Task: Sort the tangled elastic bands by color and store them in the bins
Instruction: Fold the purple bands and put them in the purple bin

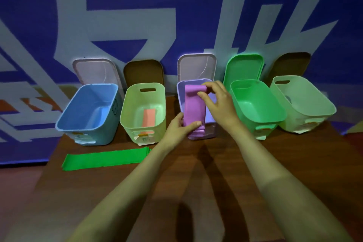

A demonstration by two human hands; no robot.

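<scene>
Hands pinch purple band [194,110] over purple bin [211,132] at desk's far edge: left hand [179,126] near end, right hand [220,100] far end. Best lower flat inside, then release both.

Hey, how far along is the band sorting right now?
Done: one orange band lies in the yellow-green bin. In hand: the left hand and right hand both grip the purple band, held over the purple bin, not yet let go. Left: the green band lies flat on the table in front of the blue bin, and the green bin shows no band.
</scene>
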